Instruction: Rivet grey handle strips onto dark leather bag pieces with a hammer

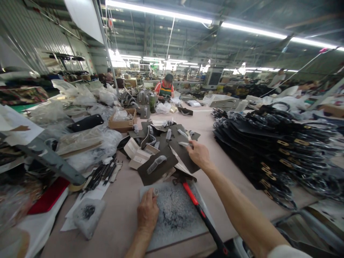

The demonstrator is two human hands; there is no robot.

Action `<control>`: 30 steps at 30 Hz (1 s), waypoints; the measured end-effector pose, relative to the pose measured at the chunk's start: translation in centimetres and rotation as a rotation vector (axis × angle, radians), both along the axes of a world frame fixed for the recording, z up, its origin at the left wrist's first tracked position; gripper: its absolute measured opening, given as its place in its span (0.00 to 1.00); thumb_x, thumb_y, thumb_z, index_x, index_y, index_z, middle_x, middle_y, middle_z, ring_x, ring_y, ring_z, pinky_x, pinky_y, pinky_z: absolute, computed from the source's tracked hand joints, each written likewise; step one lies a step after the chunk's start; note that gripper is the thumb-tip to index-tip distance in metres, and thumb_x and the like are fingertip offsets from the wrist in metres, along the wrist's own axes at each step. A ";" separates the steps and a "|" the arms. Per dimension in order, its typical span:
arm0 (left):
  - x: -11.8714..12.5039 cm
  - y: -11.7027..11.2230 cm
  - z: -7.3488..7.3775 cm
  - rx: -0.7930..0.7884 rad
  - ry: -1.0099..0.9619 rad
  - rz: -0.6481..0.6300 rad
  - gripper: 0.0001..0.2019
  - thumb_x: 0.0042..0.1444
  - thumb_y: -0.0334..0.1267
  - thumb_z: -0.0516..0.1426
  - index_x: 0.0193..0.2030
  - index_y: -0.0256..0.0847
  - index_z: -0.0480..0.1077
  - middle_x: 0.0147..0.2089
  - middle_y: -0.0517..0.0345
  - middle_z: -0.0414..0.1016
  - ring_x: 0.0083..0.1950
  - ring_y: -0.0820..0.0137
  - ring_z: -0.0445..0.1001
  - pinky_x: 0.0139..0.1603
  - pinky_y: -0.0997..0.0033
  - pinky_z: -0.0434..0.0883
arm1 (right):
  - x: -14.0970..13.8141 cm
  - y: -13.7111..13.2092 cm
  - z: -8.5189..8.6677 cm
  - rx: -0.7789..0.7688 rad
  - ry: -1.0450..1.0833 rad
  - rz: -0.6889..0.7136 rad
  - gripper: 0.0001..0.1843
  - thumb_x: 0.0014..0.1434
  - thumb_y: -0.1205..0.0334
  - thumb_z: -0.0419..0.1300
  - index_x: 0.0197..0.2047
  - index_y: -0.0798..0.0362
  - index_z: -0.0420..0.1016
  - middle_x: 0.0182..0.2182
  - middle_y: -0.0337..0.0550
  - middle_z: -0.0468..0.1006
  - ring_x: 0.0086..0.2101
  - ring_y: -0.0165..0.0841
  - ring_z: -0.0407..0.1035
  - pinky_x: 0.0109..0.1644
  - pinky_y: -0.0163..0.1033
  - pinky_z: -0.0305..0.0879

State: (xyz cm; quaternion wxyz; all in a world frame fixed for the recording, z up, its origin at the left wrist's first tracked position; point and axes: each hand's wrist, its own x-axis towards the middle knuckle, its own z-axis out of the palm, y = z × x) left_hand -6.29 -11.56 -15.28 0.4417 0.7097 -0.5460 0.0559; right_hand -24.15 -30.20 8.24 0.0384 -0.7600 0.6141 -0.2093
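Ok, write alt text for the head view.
A person's right hand is at a pile of dark panels; the left hand holds a small cylinder over a gray slab. A red-and-black-handled tool lies across it.

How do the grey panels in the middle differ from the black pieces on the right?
The panels are dark grey; the black pieces are black with gold-coloured fittings.
The panels lie jumbled at many angles; the black pieces are stacked in overlapping layers.
The right hand is at the panels; neither hand is at the black pieces.
Both lie on the table.
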 end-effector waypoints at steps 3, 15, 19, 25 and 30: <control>0.5 0.2 0.9 0.026 0.284 0.027 0.14 0.63 0.40 0.52 0.51 0.39 0.73 0.45 0.48 0.82 0.46 0.61 0.81 0.46 0.64 0.77 | 0.1 5.6 1.0 -0.104 -0.140 0.023 0.23 0.65 0.54 0.55 0.59 0.53 0.72 0.45 0.52 0.81 0.45 0.43 0.75 0.49 0.42 0.66; 3.9 2.4 5.7 -0.228 1.168 0.062 0.21 0.51 0.46 0.63 0.48 0.37 0.69 0.41 0.53 0.81 0.40 0.70 0.81 0.48 0.67 0.77 | 3.8 24.7 -16.2 0.293 -0.269 0.336 0.24 0.67 0.59 0.48 0.60 0.60 0.71 0.50 0.56 0.79 0.47 0.43 0.76 0.54 0.44 0.70; 2.9 1.4 5.6 -0.126 1.174 -0.108 0.20 0.52 0.47 0.63 0.47 0.38 0.69 0.42 0.52 0.81 0.42 0.69 0.81 0.50 0.67 0.76 | 4.2 24.5 -15.3 0.440 -0.227 0.305 0.24 0.66 0.58 0.51 0.60 0.59 0.73 0.47 0.55 0.81 0.45 0.45 0.77 0.51 0.45 0.70; 2.4 0.3 4.3 -0.054 1.152 -0.224 0.17 0.55 0.46 0.62 0.47 0.38 0.70 0.43 0.52 0.81 0.43 0.68 0.80 0.51 0.67 0.76 | 4.6 24.2 -14.0 0.589 -0.321 0.267 0.21 0.61 0.55 0.58 0.52 0.59 0.78 0.42 0.54 0.82 0.42 0.44 0.76 0.48 0.43 0.68; 2.7 0.6 3.3 -0.048 1.157 -0.245 0.16 0.57 0.46 0.62 0.45 0.38 0.71 0.43 0.52 0.82 0.43 0.69 0.80 0.50 0.68 0.75 | 4.8 24.4 -15.2 0.702 -0.565 0.196 0.25 0.56 0.49 0.60 0.49 0.59 0.78 0.23 0.39 0.74 0.25 0.34 0.68 0.32 0.38 0.61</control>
